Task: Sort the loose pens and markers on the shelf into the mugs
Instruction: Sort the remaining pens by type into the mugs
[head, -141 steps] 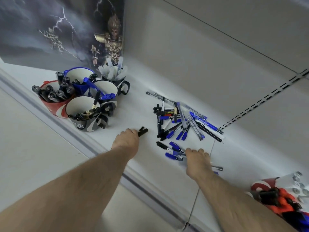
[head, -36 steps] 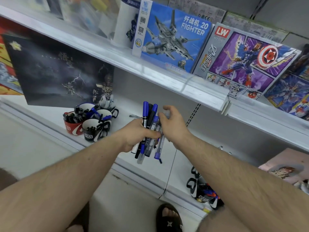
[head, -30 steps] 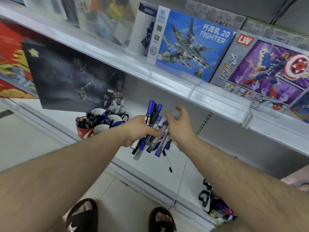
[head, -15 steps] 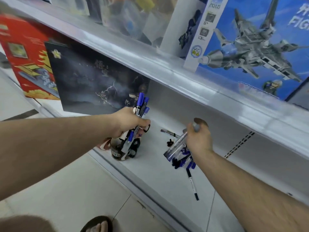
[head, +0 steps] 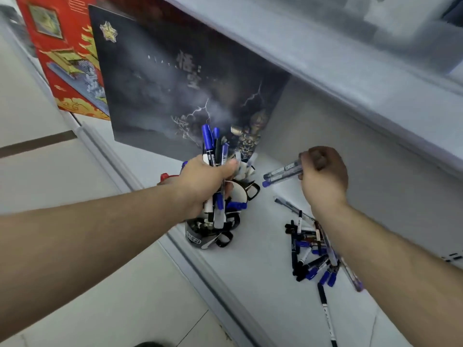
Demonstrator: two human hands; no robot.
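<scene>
My left hand (head: 203,182) grips a bundle of blue and black markers (head: 213,149) upright, right above a cluster of mugs (head: 213,234) on the white shelf (head: 263,266). The hand hides most of the mugs. My right hand (head: 323,175) holds a few clear-barrelled pens (head: 281,172) with blue caps, pointing left toward the mugs. Below my right forearm a pile of loose pens and markers (head: 310,251) lies on the shelf. One black pen (head: 325,311) lies apart, nearer the shelf's front.
A dark box with lightning art (head: 175,81) stands behind the mugs, a red box (head: 65,56) to its left. The upper shelf's edge (head: 350,71) hangs low overhead. The tiled floor (head: 75,309) lies below the shelf rim.
Both hands lifted pens from the pile, then parted. My left hand carried its bundle over the mugs; my right hand moved toward the mugs with the clear pens. The view dropped toward the lower shelf.
</scene>
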